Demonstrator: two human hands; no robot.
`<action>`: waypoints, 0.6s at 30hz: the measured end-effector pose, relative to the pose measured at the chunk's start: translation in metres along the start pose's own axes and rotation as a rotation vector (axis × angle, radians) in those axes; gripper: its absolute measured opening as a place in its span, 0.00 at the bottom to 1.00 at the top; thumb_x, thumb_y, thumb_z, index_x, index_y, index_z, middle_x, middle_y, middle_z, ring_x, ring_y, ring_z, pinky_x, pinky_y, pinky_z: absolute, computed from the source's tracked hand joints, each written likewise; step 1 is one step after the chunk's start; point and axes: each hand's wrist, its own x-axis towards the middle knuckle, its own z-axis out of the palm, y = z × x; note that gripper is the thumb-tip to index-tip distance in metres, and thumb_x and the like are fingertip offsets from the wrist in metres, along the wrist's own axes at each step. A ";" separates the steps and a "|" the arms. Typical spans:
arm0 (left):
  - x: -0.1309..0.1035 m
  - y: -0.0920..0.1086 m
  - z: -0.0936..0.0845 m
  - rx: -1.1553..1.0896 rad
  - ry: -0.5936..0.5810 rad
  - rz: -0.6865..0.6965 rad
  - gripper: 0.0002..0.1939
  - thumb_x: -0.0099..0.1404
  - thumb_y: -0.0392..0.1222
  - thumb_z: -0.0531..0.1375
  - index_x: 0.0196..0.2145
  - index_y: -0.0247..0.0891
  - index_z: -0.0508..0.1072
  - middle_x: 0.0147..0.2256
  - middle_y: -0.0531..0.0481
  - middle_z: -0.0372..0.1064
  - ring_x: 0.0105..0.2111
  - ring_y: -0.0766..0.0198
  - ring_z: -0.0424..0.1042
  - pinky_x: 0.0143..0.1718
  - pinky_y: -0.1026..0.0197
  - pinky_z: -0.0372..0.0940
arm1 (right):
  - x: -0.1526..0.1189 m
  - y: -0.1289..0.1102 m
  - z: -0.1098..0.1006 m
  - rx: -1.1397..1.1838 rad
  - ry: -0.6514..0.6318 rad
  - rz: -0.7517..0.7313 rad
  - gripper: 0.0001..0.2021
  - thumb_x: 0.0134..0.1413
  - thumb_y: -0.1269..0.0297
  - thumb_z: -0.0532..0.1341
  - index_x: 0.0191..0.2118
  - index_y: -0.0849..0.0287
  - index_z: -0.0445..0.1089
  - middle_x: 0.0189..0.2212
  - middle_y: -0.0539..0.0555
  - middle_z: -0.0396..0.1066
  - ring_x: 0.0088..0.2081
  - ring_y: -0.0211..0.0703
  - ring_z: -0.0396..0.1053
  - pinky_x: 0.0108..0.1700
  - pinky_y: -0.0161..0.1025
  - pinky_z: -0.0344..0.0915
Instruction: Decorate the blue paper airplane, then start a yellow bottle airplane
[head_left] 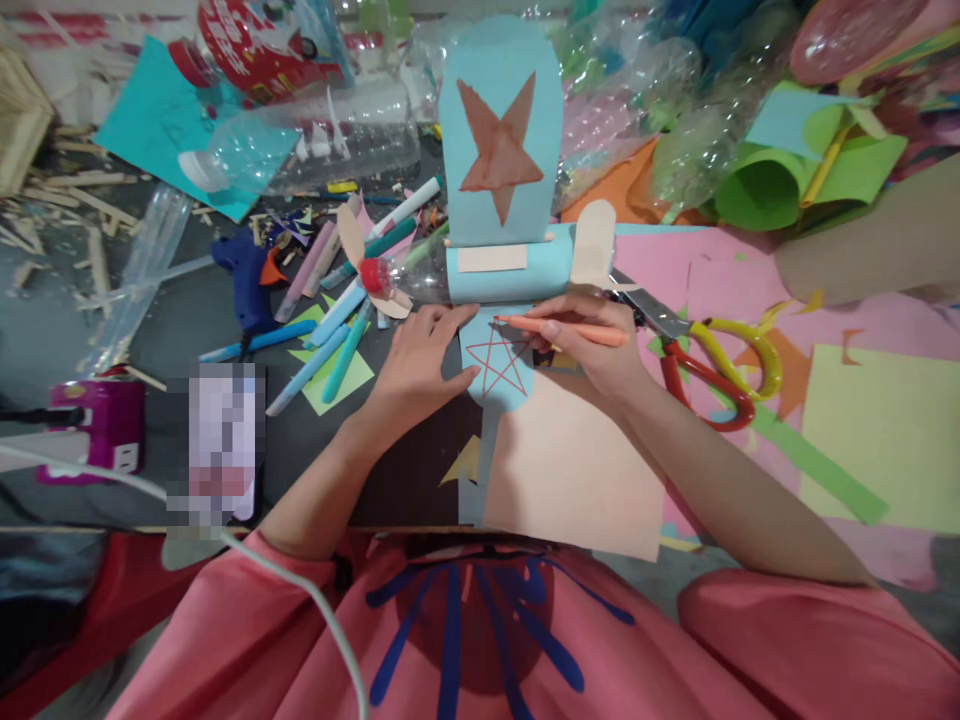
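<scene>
A plastic bottle plane (420, 272) lies across the table, wrapped in light blue paper, with a red cap and paper propeller at its left. Its far blue wing (469, 110) carries a filled red-brown star (501, 150). On the near wing (517, 388) is a star in red outline (498, 362). My right hand (592, 335) grips an orange marker (574, 328), its tip at the outline's top point. My left hand (424, 355) rests with fingers apart, thumb and fingertips at the near wing's left edge.
Scissors (694, 340) lie right of my right hand. Markers (330, 350), a blue glue gun (244, 280) and a phone (225, 440) are on the left. Plastic bottles (322, 135) lie behind. Coloured paper sheets (585, 470) cover the right side. A white cable (300, 585) crosses in front.
</scene>
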 end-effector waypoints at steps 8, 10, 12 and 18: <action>0.000 0.001 0.000 0.004 0.000 0.000 0.32 0.61 0.39 0.62 0.62 0.40 0.64 0.52 0.44 0.66 0.52 0.51 0.67 0.58 0.49 0.60 | 0.003 0.000 0.004 0.034 0.003 -0.015 0.16 0.47 0.46 0.72 0.30 0.52 0.75 0.27 0.50 0.77 0.32 0.43 0.78 0.38 0.43 0.76; 0.000 0.001 0.001 0.008 0.000 -0.002 0.32 0.61 0.38 0.62 0.63 0.40 0.63 0.52 0.44 0.66 0.52 0.51 0.67 0.58 0.49 0.60 | 0.002 -0.001 0.005 0.033 0.004 -0.012 0.16 0.47 0.46 0.72 0.30 0.53 0.75 0.27 0.50 0.78 0.33 0.43 0.78 0.38 0.43 0.76; 0.000 0.001 0.001 0.012 0.003 -0.003 0.32 0.61 0.38 0.62 0.63 0.41 0.63 0.52 0.44 0.66 0.51 0.51 0.67 0.58 0.49 0.60 | 0.002 -0.002 0.005 0.023 0.015 -0.009 0.16 0.47 0.46 0.72 0.30 0.53 0.75 0.28 0.51 0.78 0.33 0.44 0.78 0.37 0.43 0.76; 0.000 0.002 0.000 0.019 0.004 0.005 0.31 0.62 0.39 0.62 0.62 0.42 0.63 0.52 0.45 0.65 0.51 0.52 0.67 0.58 0.49 0.60 | 0.001 -0.003 0.004 0.016 -0.009 -0.010 0.12 0.50 0.49 0.71 0.30 0.50 0.74 0.30 0.50 0.79 0.31 0.42 0.77 0.38 0.42 0.76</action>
